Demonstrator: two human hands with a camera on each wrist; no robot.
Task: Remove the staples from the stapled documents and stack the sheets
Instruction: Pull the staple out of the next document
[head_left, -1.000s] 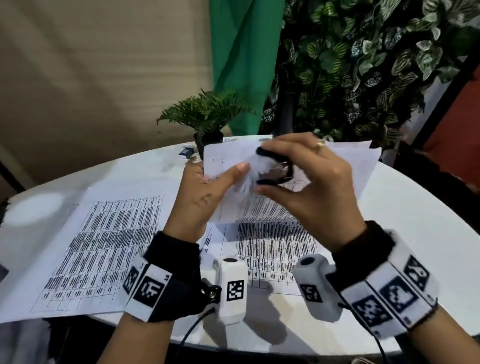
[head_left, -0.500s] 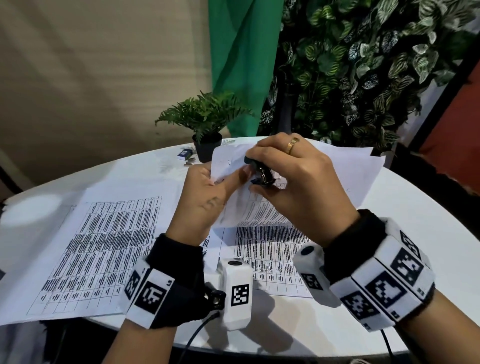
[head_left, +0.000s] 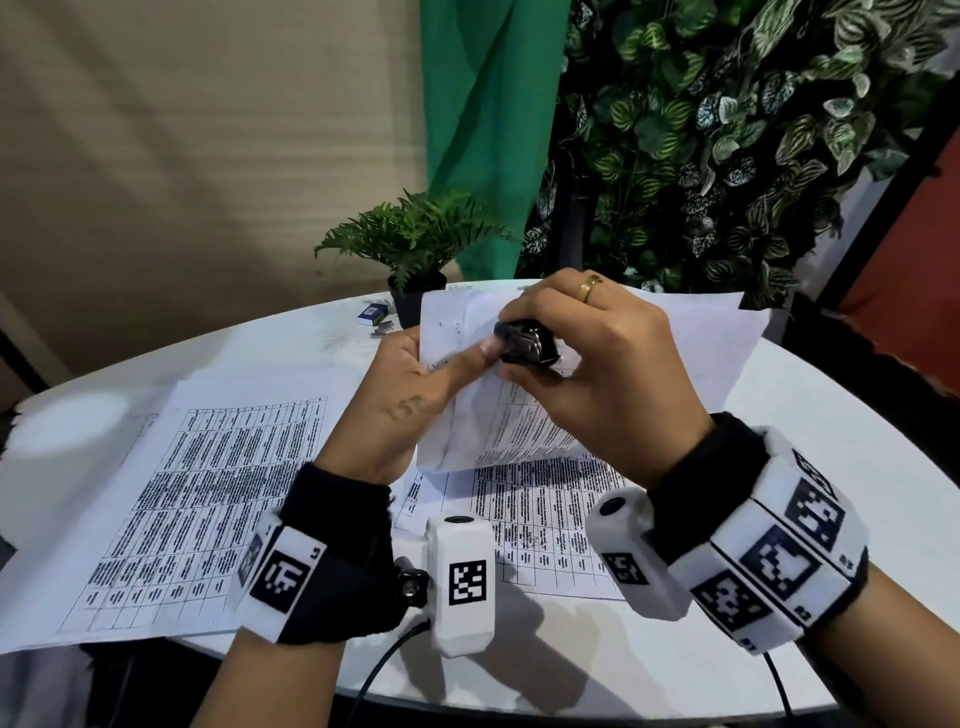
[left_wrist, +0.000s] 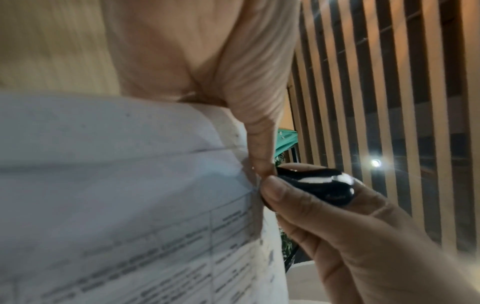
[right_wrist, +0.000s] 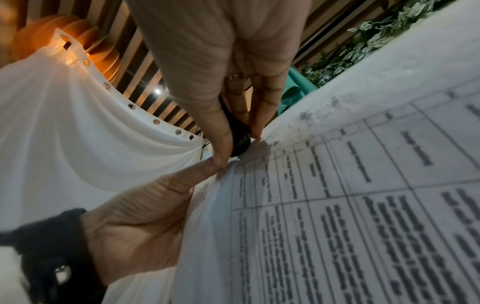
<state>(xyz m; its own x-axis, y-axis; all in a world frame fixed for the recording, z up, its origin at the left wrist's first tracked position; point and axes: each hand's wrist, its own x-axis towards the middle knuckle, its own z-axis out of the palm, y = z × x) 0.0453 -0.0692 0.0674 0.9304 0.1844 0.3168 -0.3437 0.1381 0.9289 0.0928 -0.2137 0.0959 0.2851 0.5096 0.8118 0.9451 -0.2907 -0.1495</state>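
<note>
I hold a stapled document (head_left: 498, 415) of printed tables up over the white table (head_left: 779, 493). My left hand (head_left: 410, 384) pinches its top left corner, thumb pressed on the front of the paper (left_wrist: 130, 185). My right hand (head_left: 597, 364) grips a black staple remover (head_left: 524, 340) and holds its end against that corner beside the left thumb. The remover (left_wrist: 319, 187) shows between thumb and fingers in the left wrist view, and only its dark end (right_wrist: 240, 135) in the right wrist view. The staple itself is hidden.
A loose printed sheet (head_left: 197, 499) lies flat at the left and another (head_left: 550, 519) under my hands. A small potted fern (head_left: 415, 249), a little blue box (head_left: 372, 313) and some staples (head_left: 383, 327) are at the far edge. Green cloth and foliage stand behind.
The right hand has turned the staple remover and brought it down onto the document's corner by the left thumb. Both hands have shifted slightly away from me with the paper.
</note>
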